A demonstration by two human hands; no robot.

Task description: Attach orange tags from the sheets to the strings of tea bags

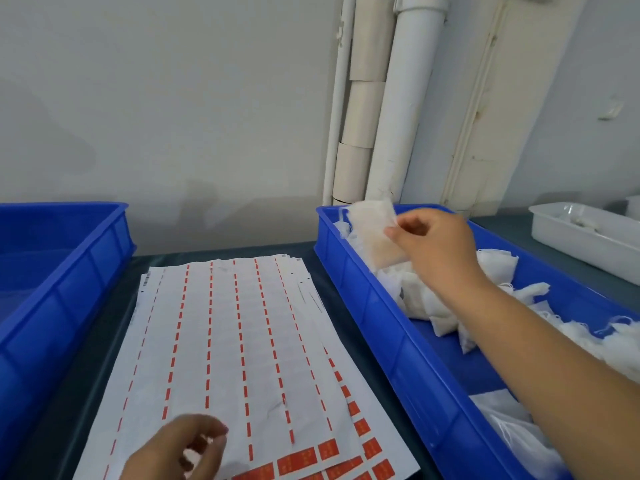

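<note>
A stack of white sheets point(221, 341) lies in the middle of the table, with thin orange strips left in rows and a few whole orange tags point(298, 460) at the near edge. My left hand point(176, 448) hovers over the near end of the sheets with its fingers loosely curled; I cannot see anything in it. My right hand point(433, 244) reaches into the blue bin on the right point(391, 327) and pinches one white tea bag point(375, 233), lifted above the heap of tea bags point(422, 292) in that bin.
A second blue bin point(59, 282) stands at the left. A white tray point(581, 233) sits at the far right. White pipes point(405, 98) run up the wall behind. Dark table surface point(65, 410) shows between the sheets and the bins.
</note>
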